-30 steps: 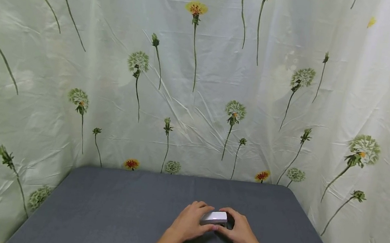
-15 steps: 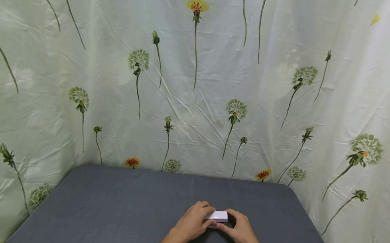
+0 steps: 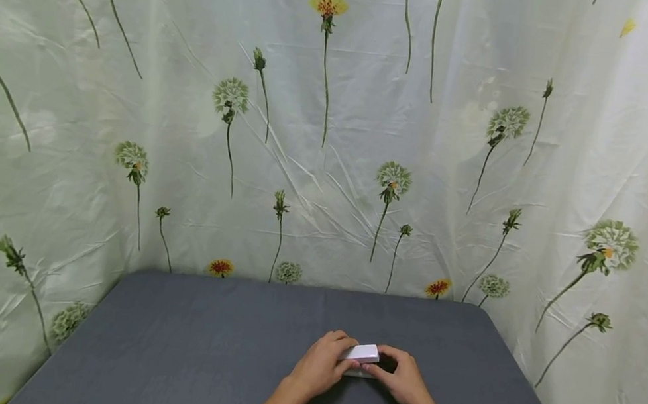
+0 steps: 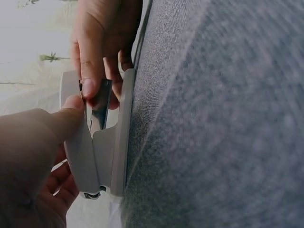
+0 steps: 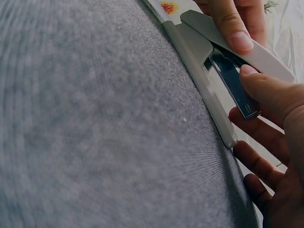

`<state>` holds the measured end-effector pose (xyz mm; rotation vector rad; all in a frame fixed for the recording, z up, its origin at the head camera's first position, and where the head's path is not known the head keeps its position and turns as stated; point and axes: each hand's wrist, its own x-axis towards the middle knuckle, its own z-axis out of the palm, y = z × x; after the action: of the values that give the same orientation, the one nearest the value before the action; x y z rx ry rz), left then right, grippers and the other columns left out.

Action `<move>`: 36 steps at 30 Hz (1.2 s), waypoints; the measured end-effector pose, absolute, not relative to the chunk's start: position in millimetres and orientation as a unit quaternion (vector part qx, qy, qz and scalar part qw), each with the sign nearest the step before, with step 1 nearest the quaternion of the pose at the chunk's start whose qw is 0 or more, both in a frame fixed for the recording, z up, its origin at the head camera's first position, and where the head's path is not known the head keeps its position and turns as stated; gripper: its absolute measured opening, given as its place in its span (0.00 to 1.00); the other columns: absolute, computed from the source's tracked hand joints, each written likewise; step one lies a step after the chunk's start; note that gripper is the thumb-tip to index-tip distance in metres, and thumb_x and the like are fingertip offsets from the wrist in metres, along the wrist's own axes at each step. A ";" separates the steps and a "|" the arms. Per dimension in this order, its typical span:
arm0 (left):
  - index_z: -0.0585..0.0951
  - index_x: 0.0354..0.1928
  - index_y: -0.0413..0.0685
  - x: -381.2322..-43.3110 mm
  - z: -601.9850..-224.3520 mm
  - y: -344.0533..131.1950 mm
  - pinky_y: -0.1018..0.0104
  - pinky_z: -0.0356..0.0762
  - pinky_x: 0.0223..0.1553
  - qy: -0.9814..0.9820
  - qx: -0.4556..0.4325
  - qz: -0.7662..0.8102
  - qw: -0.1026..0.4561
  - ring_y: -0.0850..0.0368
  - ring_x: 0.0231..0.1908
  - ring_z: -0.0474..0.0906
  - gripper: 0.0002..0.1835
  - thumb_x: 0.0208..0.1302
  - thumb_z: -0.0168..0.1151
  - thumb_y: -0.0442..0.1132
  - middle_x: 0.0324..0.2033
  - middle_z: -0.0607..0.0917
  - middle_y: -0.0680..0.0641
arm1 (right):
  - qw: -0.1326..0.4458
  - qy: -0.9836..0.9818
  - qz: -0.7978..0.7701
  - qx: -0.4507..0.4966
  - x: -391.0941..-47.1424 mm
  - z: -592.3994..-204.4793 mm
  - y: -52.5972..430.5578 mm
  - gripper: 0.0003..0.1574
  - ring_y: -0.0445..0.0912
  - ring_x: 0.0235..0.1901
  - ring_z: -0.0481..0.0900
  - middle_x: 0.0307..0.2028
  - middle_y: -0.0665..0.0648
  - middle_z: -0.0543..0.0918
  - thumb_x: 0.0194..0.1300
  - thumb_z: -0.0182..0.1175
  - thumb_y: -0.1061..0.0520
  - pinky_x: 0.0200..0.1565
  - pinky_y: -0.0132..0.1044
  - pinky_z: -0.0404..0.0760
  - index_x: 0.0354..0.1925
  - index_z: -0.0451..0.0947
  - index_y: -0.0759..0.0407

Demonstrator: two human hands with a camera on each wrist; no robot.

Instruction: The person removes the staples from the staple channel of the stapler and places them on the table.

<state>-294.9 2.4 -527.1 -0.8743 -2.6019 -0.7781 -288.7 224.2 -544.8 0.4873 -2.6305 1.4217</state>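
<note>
A white stapler (image 3: 365, 353) stands on the table between both hands, its top cover swung up from the base. My left hand (image 3: 319, 363) grips the raised cover (image 4: 78, 147), thumb on the near side and fingers behind. My right hand (image 3: 404, 380) is at the stapler's free end, its thumb between the cover and the metal staple channel (image 5: 232, 85), with the index finger on the far side. The other right fingers lie beside the tip of the base (image 5: 202, 90), which rests on the cloth. Whether staples are in the channel is hidden.
The table (image 3: 193, 347) has a dark grey cloth top with rounded far corners. Behind it and along both sides hangs a pale curtain (image 3: 326, 182) printed with dandelions.
The stapler's cover has risen and tilted up, so more of the base shows beneath it. Both hands stay around it, with the left shifted slightly right. The head view has tipped slightly down.
</note>
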 end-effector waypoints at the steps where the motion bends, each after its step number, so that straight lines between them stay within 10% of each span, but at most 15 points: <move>1: 0.87 0.52 0.54 -294.7 -526.6 2.3 0.67 0.81 0.47 -0.903 -0.303 -0.271 0.143 0.62 0.44 0.80 0.16 0.66 0.70 0.50 0.43 0.85 0.56 | 0.057 -0.866 0.470 0.160 -288.9 -544.7 224.5 0.17 0.33 0.39 0.82 0.41 0.51 0.90 0.62 0.75 0.49 0.44 0.31 0.81 0.46 0.87 0.54; 36: 0.83 0.54 0.47 -291.1 -507.4 -29.2 0.61 0.82 0.49 -0.877 -0.305 -0.342 0.145 0.57 0.47 0.84 0.17 0.66 0.70 0.45 0.47 0.88 0.50 | 0.047 -0.866 0.476 0.146 -287.2 -547.1 227.1 0.13 0.32 0.39 0.82 0.41 0.50 0.91 0.62 0.74 0.46 0.44 0.30 0.80 0.43 0.90 0.48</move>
<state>-291.1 -29.2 -507.4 -0.8777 -2.5261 -0.9860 -287.2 227.1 -547.1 0.4462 -2.6431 1.4521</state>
